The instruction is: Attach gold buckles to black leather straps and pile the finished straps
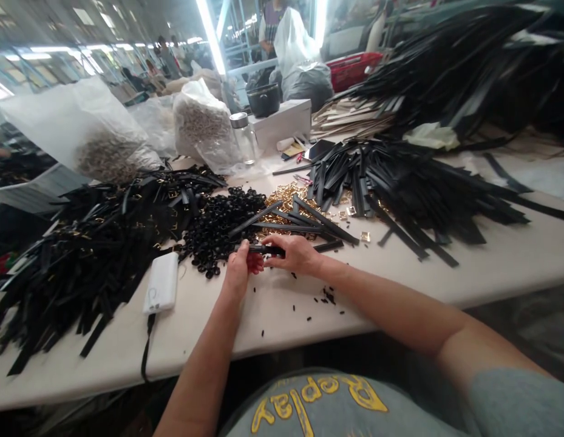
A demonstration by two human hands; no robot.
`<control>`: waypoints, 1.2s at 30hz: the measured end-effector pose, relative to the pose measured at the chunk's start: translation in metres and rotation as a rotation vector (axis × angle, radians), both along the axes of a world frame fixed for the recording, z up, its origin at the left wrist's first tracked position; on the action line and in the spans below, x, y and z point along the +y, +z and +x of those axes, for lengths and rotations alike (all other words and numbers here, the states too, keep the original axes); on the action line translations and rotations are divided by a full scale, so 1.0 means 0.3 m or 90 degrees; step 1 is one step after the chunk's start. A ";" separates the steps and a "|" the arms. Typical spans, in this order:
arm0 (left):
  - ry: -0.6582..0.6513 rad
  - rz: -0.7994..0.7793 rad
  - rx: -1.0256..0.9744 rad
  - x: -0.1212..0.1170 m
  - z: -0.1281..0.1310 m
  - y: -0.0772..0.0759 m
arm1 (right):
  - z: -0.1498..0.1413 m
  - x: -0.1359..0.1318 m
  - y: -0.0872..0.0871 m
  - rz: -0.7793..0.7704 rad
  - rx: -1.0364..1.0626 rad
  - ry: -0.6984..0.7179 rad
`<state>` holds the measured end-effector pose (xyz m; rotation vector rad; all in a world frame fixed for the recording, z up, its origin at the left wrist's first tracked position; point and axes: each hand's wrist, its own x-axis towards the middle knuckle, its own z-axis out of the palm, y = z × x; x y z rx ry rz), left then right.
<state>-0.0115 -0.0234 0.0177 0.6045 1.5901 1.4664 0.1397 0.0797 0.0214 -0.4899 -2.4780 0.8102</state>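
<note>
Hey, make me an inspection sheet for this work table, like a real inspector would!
Surface: pale table, small black bits scattered near the front edge
Things: black strap in use; black loops, gold buckles and loose straps piled beyond
Clutter: glass jar, white box, stuffed plastic bag
Hands: left hand and right hand both hold the black strap
Cables: black cable runs from white power bank over the edge
Surroundings: bright tube lights, red basket, people further back

front: buckle heap (286,197) blocks | near table edge (282,334): mostly open
</note>
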 end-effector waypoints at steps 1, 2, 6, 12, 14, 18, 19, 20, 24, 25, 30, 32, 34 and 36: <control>0.005 0.005 0.006 -0.004 -0.002 0.004 | 0.000 -0.002 0.002 -0.006 -0.013 -0.015; 0.010 0.009 0.011 -0.009 -0.004 0.011 | 0.000 -0.002 0.005 -0.015 -0.026 -0.027; 0.037 0.004 0.013 -0.028 -0.015 0.043 | 0.004 0.008 0.010 -0.034 -0.037 -0.041; 0.011 0.007 0.003 -0.027 0.001 0.041 | 0.001 -0.005 -0.005 0.028 -0.025 -0.021; -0.029 0.000 0.026 -0.020 0.014 0.026 | -0.002 -0.013 -0.016 0.049 -0.008 0.003; -0.067 -0.012 0.119 -0.012 0.033 0.004 | -0.005 -0.020 -0.032 0.089 0.040 0.037; -0.068 -0.015 0.148 -0.013 0.035 0.001 | -0.005 -0.018 -0.033 0.098 0.049 0.039; -0.069 -0.015 0.180 -0.014 0.035 -0.002 | -0.005 -0.017 -0.033 0.105 0.058 0.041; -0.090 -0.017 0.310 -0.026 0.033 -0.014 | -0.001 -0.006 -0.022 0.119 0.076 0.064; -0.100 -0.016 0.325 -0.029 0.032 -0.016 | -0.001 -0.005 -0.019 0.124 0.080 0.063; -0.133 0.004 0.335 -0.030 0.038 -0.021 | -0.005 -0.012 -0.005 0.156 0.088 0.021; -0.143 0.002 0.338 -0.029 0.042 -0.018 | -0.009 -0.015 -0.003 0.173 0.097 0.015; -0.158 -0.001 0.346 -0.030 0.043 -0.010 | -0.011 -0.014 -0.001 0.187 0.114 0.023; -0.181 -0.001 0.343 -0.032 0.036 0.000 | -0.010 -0.007 0.002 0.191 0.128 0.031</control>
